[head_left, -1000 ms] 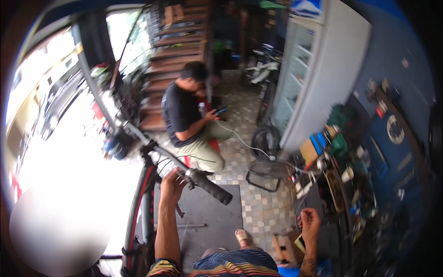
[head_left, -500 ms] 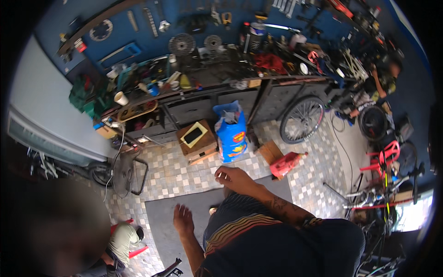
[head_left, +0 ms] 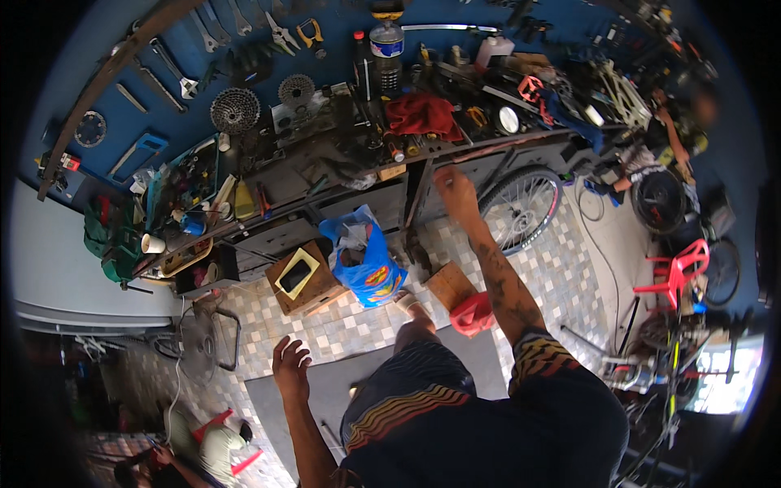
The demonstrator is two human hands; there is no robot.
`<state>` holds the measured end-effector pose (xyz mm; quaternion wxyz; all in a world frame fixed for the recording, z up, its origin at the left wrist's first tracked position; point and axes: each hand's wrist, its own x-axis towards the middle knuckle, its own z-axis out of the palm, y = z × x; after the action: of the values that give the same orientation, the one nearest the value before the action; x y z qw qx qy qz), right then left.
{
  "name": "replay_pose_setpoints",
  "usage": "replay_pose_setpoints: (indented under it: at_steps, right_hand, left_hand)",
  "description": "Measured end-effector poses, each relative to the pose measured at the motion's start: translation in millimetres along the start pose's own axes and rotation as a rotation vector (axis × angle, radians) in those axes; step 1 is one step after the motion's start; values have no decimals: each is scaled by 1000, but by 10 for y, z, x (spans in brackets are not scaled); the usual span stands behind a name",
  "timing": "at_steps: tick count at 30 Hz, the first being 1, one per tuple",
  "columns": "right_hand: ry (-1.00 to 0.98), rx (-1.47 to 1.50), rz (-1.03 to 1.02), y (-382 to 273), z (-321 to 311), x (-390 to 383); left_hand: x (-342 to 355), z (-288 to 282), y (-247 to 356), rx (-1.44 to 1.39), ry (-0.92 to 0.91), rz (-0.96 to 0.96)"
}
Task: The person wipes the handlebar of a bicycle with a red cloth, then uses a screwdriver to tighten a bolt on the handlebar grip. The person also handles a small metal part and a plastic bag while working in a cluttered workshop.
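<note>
My left hand (head_left: pixel 290 368) hangs at the lower middle with its fingers apart and nothing in it, over the floor mat. My right hand (head_left: pixel 457 193) is raised toward the cluttered workbench (head_left: pixel 285 177), in front of its lower cabinets; its fingers are blurred. A red cloth (head_left: pixel 419 115) lies on the bench above that hand. Below the bench are a blue plastic bag (head_left: pixel 370 276), a wooden box (head_left: pixel 311 299) with a black phone on a yellow pad (head_left: pixel 297 273), and another wooden board or box (head_left: pixel 450 281) beside a red bag (head_left: pixel 472 315).
Tools hang on the blue wall (head_left: pixel 154 98). A bicycle wheel (head_left: pixel 521 211) leans at the cabinets. A person (head_left: pixel 679 142) is at the right, near a red chair (head_left: pixel 675 268). Someone crouches (head_left: pixel 215 451) at lower left, near a fan (head_left: pixel 198 346). A dark mat (head_left: pixel 277 407) lies underfoot.
My view has swung right from the bicycle and crouching person to the workbench, and I am closer to it. My right hand has risen toward the bench; my left hand has left the handlebar.
</note>
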<state>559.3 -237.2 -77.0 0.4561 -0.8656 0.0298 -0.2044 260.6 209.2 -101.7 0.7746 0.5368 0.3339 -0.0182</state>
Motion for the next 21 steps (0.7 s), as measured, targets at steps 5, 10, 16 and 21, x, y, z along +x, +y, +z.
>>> replay_pose_setpoints:
  at_steps: [5, 10, 16, 21]
  right_hand:
    - [-290, -280, 44, 517, 629, 1126]
    - [-427, -625, 40, 488, 1268, 1308]
    - [-253, 14, 139, 388, 960, 1211]
    - [-433, 377, 167, -258, 331, 90]
  left_hand:
    - [195, 1312, -112, 87, -2, -141]
    - [383, 2440, 34, 191, -267, -140]
    - [911, 3244, 438, 323, -223, -28]
    - [1191, 3893, 659, -117, -284, 93]
